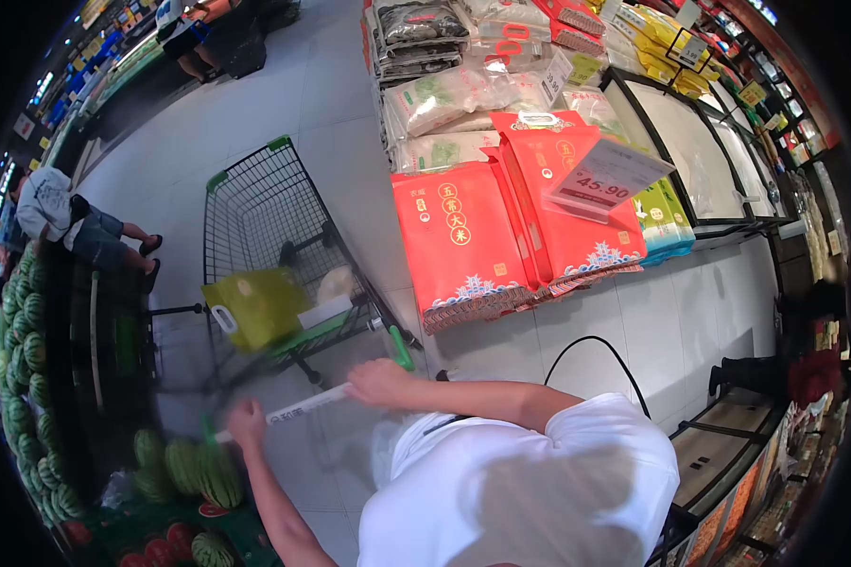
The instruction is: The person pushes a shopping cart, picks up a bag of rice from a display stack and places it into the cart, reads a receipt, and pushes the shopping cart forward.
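Both my hands are wrapped round the white handle bar [304, 405] of a shopping cart. My left hand [247, 422] grips its left end, slightly blurred, and my right hand [380, 383] closes on the bar near the green right corner. In front stretches the dark wire basket of the shopping cart [255, 203], with green corner caps. A yellow-green bag [260, 307] with a white carry handle lies in the basket, close to the handle end. Beside it sits a small pale bundle [335, 283], too indistinct to name.
Red rice bags [463, 236] are stacked right of the cart, under a price sign [607, 178] reading 45.90. Watermelons [28, 350] line the left side, and more watermelons [199, 471] lie near my left arm. A person [85, 222] stands at the left; another person [184, 42] is farther ahead.
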Action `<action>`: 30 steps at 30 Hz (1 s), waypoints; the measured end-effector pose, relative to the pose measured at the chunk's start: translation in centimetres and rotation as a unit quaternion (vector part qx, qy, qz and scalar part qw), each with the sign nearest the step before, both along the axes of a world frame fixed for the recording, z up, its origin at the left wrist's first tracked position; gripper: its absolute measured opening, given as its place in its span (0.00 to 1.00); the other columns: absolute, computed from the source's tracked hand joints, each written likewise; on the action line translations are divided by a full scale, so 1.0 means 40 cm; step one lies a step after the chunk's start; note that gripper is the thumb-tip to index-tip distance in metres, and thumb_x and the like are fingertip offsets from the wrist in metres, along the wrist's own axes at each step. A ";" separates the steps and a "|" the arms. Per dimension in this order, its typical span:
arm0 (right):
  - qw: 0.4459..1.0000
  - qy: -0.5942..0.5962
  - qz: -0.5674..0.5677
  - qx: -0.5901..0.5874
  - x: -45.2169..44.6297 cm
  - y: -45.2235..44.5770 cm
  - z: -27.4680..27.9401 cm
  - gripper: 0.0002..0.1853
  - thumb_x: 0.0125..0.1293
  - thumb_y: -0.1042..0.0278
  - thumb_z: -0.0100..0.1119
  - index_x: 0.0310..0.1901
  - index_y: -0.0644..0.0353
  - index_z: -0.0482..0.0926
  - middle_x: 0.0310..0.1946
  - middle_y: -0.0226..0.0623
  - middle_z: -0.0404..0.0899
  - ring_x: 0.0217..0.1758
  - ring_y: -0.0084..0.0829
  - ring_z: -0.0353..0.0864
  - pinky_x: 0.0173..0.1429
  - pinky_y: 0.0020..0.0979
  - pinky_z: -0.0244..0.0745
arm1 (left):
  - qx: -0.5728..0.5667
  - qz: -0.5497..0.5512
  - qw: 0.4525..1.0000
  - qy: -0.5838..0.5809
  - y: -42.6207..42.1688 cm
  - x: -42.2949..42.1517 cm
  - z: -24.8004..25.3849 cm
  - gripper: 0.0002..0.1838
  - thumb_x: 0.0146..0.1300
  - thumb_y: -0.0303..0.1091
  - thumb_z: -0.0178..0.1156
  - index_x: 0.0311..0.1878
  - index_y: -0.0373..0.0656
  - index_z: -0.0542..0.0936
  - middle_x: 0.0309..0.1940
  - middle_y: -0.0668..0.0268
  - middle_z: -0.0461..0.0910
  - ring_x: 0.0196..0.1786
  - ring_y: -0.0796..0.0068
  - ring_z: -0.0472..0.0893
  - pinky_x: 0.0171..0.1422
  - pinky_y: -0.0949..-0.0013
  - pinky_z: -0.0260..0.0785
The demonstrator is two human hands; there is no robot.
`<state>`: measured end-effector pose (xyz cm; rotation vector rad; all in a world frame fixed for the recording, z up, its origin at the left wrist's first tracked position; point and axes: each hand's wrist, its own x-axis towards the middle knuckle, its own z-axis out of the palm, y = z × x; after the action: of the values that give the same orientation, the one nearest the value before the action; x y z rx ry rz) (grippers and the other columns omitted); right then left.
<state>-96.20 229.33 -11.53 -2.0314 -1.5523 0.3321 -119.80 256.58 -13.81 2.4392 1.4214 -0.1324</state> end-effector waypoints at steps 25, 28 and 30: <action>0.947 -0.108 -0.303 -0.005 0.192 0.337 -0.054 0.20 0.64 0.56 0.51 0.17 0.57 0.79 0.15 0.42 0.79 0.19 0.41 0.81 0.27 0.42 0.76 | 0.009 -0.157 0.987 -0.018 0.363 0.413 -0.009 0.25 0.66 0.51 0.47 0.37 0.38 0.84 0.34 0.47 0.82 0.41 0.41 0.82 0.45 0.47 0.73; 0.940 -0.115 -0.320 -0.013 0.213 0.356 -0.050 0.19 0.62 0.57 0.52 0.17 0.57 0.79 0.15 0.42 0.79 0.19 0.41 0.81 0.27 0.42 0.76 | 0.007 -0.154 0.987 -0.052 0.383 0.443 -0.022 0.24 0.66 0.50 0.48 0.36 0.39 0.84 0.32 0.46 0.82 0.40 0.41 0.81 0.43 0.47 0.73; 0.935 -0.115 -0.335 -0.020 0.238 0.379 -0.054 0.19 0.60 0.57 0.52 0.17 0.57 0.79 0.16 0.43 0.79 0.19 0.42 0.81 0.27 0.43 0.76 | 0.008 -0.158 0.986 -0.058 0.417 0.479 -0.031 0.23 0.65 0.50 0.50 0.36 0.39 0.83 0.33 0.46 0.82 0.41 0.40 0.81 0.44 0.46 0.72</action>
<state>-86.67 244.49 -13.71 -2.5475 -0.8769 -0.1452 -100.63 273.26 -15.03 2.6226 0.9835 -0.0468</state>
